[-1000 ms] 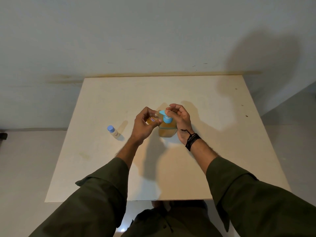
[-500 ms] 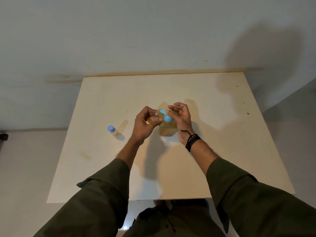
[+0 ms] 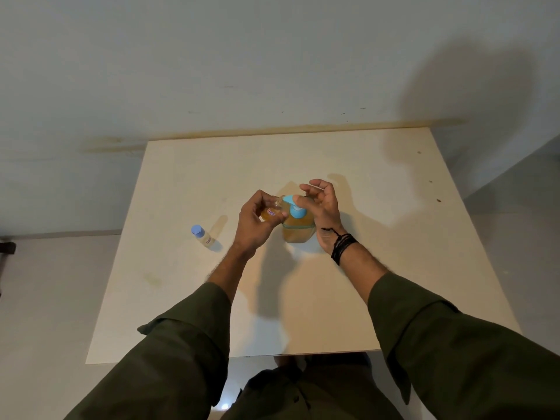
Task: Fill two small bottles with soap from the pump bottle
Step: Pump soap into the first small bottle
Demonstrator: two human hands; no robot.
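Note:
A pump bottle of amber soap with a blue pump head stands at the middle of the table. My left hand grips a small uncapped bottle holding amber soap, its mouth tilted up against the pump's spout. My right hand hovers over the pump head with fingers spread, the thumb near the pump top. A second small bottle, capped in blue and looking nearly clear, stands on the table to the left.
The cream table sits against a pale wall. Its near edge lies just in front of my body, and floor shows on both sides.
My right hand has lifted off the pump head and its fingers have opened. The left hand still holds the small bottle at the spout.

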